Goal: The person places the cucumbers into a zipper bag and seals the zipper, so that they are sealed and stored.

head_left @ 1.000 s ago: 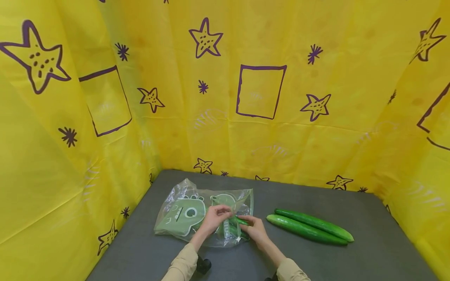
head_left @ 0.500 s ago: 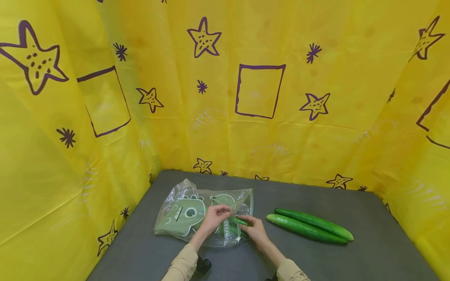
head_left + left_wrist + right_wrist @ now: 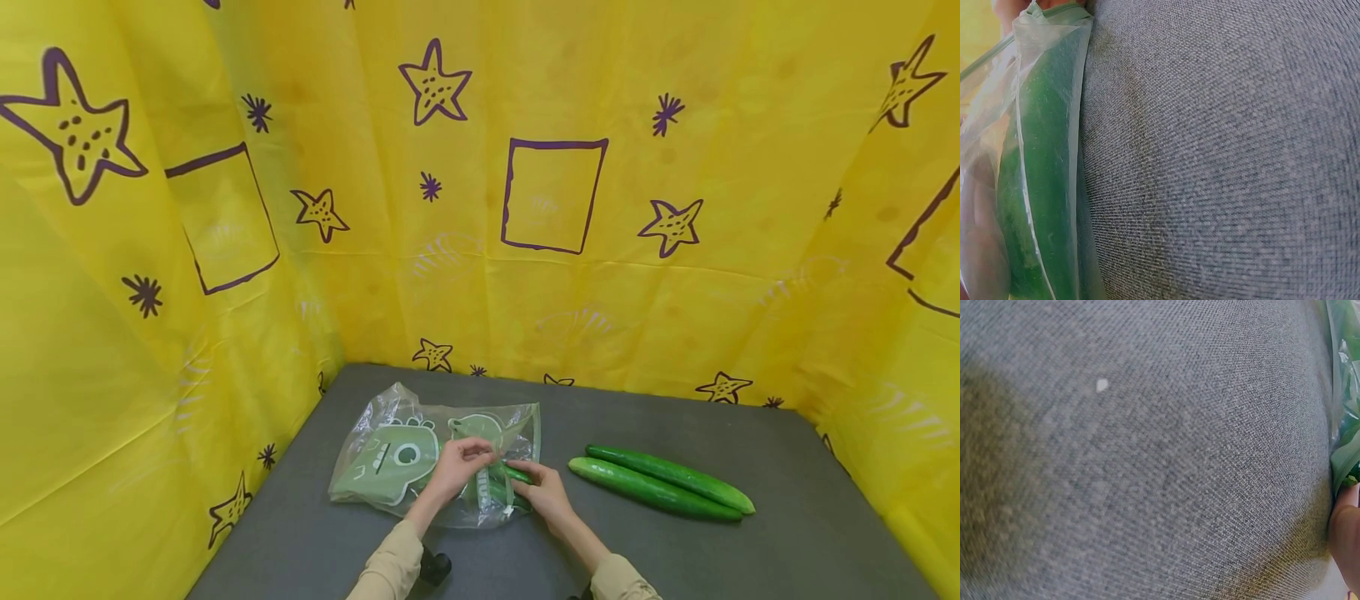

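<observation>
Nearest, at the lower edge of the plastic bag, two pale sleeves reach up from below it. Above the bag's right half the left hand pinches its film between thumb and fingers; at the bag's right-hand mouth the right hand is curled round a cucumber, which lies partly inside. Right of the bag, two cucumbers lie side by side on the grey surface. Beyond the bag hangs a yellow curtain with stars.
</observation>
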### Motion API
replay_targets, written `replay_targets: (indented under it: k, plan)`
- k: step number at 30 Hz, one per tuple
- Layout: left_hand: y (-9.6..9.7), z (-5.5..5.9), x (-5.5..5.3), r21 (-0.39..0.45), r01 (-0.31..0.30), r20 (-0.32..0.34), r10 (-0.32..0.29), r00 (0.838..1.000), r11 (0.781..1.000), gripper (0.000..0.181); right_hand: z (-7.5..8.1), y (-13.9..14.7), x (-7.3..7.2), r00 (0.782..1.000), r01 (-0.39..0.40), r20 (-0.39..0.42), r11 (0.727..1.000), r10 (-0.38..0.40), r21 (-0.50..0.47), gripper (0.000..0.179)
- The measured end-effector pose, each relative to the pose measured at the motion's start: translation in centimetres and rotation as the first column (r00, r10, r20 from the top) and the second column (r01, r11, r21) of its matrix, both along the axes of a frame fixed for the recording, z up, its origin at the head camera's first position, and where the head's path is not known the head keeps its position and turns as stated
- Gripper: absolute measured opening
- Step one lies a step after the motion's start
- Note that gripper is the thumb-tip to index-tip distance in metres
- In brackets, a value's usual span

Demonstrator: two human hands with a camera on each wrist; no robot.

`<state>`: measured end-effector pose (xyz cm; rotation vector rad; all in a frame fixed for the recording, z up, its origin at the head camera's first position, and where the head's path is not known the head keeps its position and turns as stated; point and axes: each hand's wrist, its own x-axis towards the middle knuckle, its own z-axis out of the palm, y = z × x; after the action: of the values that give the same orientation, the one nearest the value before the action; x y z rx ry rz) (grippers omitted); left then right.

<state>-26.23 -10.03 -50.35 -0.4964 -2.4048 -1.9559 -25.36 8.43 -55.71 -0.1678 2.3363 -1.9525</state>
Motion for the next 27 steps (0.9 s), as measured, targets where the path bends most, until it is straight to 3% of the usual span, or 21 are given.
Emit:
replay_targets:
  k: [12,18,27]
  plan:
    - [-0.1,0.2,0.2,-0.002,0.015,-0.017,-0.015,1.000,1.000,0.016,0.5,0.2,0.3,1.000,0.011,0.014,1.000,-0.011,0.012,0.033]
    - [-0.2,0.2,0.3,0.010,0.020,0.006,-0.020,1.000,1.000,0.017,0.7,0.7,0.6,1.000,0.005,0.018,1.000,-0.005,0.016,0.036]
    - [-0.1,0.2,0.2,0.023,0.020,0.018,-0.021,1.000,1.000,0.017,0.4,2.5,1.1,0.998,0.005,0.068,0.996,0.001,-0.093,0.043]
